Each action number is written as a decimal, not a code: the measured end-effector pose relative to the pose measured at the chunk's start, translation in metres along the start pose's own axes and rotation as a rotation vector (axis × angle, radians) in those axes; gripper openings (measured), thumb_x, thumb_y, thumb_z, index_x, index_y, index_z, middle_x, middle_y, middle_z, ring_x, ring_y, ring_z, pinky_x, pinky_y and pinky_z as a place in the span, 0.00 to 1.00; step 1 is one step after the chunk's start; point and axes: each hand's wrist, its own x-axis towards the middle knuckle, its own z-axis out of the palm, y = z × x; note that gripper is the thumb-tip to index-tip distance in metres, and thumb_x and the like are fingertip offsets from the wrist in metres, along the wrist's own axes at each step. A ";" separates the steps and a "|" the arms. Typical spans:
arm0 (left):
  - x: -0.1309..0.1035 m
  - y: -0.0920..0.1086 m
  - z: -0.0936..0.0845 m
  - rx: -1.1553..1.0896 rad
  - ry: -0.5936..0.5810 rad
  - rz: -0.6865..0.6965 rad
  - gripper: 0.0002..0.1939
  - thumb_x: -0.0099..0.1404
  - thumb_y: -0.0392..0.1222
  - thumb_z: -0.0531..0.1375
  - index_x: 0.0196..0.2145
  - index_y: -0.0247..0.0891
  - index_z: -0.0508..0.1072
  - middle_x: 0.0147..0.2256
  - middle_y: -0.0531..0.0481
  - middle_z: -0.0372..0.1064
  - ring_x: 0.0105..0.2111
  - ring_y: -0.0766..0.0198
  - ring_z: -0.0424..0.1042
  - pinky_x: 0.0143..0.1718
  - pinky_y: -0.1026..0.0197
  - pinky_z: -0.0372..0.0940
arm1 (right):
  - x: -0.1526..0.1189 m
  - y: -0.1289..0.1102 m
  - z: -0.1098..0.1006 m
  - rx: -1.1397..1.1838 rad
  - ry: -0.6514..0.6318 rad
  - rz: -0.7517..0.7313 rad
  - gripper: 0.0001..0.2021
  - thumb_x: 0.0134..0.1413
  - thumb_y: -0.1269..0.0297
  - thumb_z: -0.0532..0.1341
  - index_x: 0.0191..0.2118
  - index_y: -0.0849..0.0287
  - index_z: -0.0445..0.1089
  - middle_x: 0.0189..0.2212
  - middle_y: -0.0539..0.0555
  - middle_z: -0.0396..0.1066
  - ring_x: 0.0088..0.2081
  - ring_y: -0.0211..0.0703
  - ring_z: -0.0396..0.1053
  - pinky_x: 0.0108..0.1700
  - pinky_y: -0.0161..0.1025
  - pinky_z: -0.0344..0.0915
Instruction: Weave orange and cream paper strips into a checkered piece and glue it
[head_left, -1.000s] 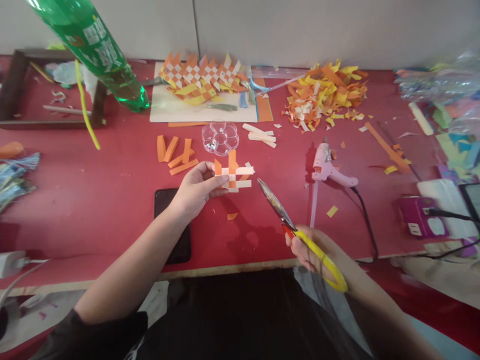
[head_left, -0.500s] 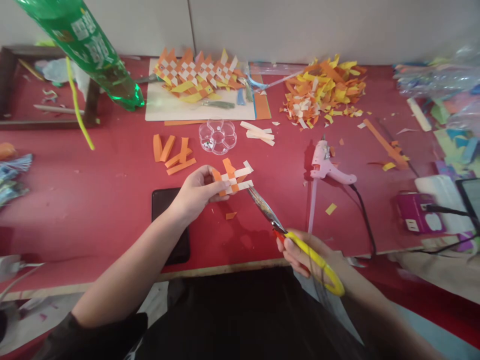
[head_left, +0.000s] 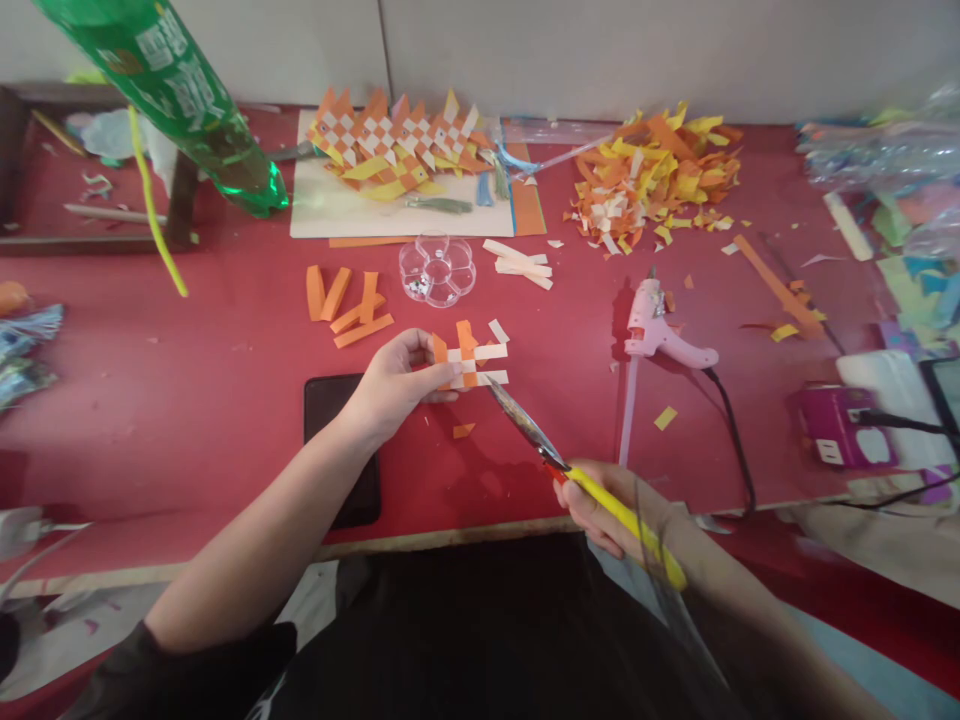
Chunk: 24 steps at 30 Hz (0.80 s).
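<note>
Between thumb and fingers, my left hand (head_left: 405, 378) pinches a small woven piece of orange and white paper strips (head_left: 469, 365), its white ends pointing right. My right hand (head_left: 604, 505) grips scissors (head_left: 525, 422) with yellow and red handles. The scissors' tip touches or overlaps the lower white strip end; whether the blades are fully closed I cannot tell. A small white scrap (head_left: 499, 330) shows just beyond the upper strip end. An orange scrap (head_left: 464, 431) lies on the red table below the woven piece. Under my left forearm is a black phone (head_left: 341, 450).
Loose orange strips (head_left: 362, 320), white strips (head_left: 519, 263) and a clear flower-shaped bead case (head_left: 437, 272) lie ahead. Woven paper fish (head_left: 397, 145) rest on a board behind. A scrap pile (head_left: 652, 185), pink glue gun (head_left: 652, 330) and green bottle (head_left: 187, 110) stand around.
A white bit at the upper strip's end now appears separate from the strip. The scissors' tip has shifted slightly left along the lower white strip, and the yellow handle is nearer the red one.
</note>
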 end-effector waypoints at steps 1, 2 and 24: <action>0.000 0.000 0.000 0.006 0.001 0.002 0.12 0.55 0.35 0.68 0.31 0.36 0.66 0.30 0.55 0.70 0.29 0.68 0.77 0.29 0.68 0.74 | 0.001 0.001 0.000 -0.013 -0.005 0.004 0.32 0.45 0.26 0.51 0.23 0.55 0.49 0.13 0.42 0.48 0.16 0.30 0.48 0.20 0.33 0.45; 0.000 0.000 0.000 0.012 0.001 0.004 0.12 0.55 0.35 0.67 0.31 0.36 0.66 0.30 0.55 0.69 0.29 0.68 0.76 0.29 0.68 0.74 | 0.002 0.002 0.000 -0.023 -0.002 0.003 0.31 0.46 0.28 0.52 0.23 0.55 0.49 0.13 0.43 0.49 0.16 0.31 0.49 0.20 0.33 0.45; 0.001 0.000 0.000 0.056 0.021 0.007 0.11 0.56 0.36 0.67 0.32 0.37 0.67 0.31 0.55 0.70 0.28 0.70 0.75 0.30 0.68 0.74 | 0.009 0.021 0.001 -0.056 -0.007 -0.015 0.27 0.52 0.36 0.54 0.24 0.55 0.49 0.14 0.42 0.49 0.16 0.30 0.48 0.19 0.32 0.45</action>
